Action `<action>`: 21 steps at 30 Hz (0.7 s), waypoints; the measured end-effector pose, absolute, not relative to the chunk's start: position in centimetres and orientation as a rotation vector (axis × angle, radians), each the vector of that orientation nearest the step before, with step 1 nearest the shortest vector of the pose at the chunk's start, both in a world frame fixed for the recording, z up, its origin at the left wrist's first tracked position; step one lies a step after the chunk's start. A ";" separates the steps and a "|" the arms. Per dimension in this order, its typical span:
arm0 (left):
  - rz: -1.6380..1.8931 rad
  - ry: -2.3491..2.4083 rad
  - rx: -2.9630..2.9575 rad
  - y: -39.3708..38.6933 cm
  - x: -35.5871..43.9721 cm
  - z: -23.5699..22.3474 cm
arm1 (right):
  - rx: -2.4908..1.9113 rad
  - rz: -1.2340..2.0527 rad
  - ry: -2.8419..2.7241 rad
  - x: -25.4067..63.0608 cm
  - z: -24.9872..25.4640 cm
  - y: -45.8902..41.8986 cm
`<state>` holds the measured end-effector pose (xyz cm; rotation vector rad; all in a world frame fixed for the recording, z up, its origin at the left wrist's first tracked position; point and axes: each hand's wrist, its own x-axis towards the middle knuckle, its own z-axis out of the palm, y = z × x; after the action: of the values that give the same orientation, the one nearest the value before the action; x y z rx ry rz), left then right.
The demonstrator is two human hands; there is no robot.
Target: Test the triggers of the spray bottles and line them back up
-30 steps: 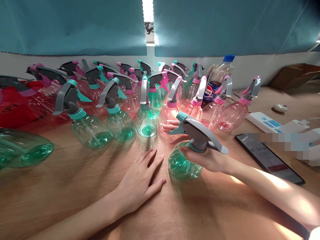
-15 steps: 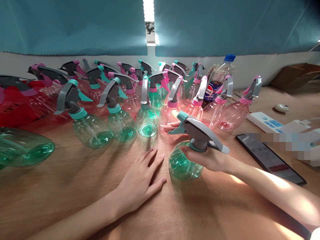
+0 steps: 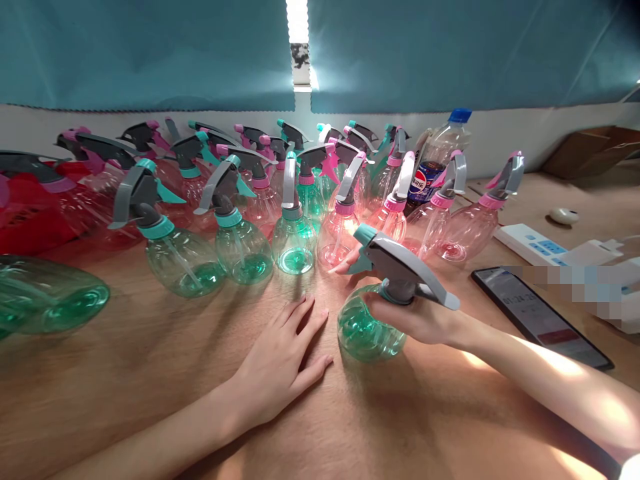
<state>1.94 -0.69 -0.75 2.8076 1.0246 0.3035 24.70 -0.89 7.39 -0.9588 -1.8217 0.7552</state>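
Note:
A green spray bottle (image 3: 369,328) with a grey and teal trigger head stands on the table, its nozzle toward the far left. My right hand (image 3: 423,317) is wrapped round its neck from the right, with the thumb on the near side. Fingers of that hand curl over the teal trigger, and the rest are hidden behind the bottle. To the left, my left hand (image 3: 277,357) lies flat on the tabletop, fingers spread, holding nothing and apart from the bottle. Just beyond it stands another green spray bottle (image 3: 295,243).
Several green and pink spray bottles (image 3: 243,250) stand in rows behind my hands. A Pepsi bottle (image 3: 443,157) is at the back. On the right lie a phone (image 3: 540,313), a white power strip (image 3: 530,243) and a small white object (image 3: 563,215). A red bag (image 3: 35,220) is at far left.
The fingers of my right hand have curled in and pulled the trigger toward the bottle's neck. My left hand and the other bottles have not moved.

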 end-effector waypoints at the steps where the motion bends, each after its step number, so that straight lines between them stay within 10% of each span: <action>1: 0.302 1.024 2.808 -0.7 2.0 -0.7 | -0.984 0.730 -1.830 24.7 7.4 -0.9; 21: 0.272 1.014 2.792 -0.7 2.1 -0.2 | -0.998 0.626 -1.816 24.9 7.2 -0.9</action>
<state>2.12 -0.65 -0.19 2.7925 1.0143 0.2722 24.93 -0.87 7.20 -0.9982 -1.8164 0.6259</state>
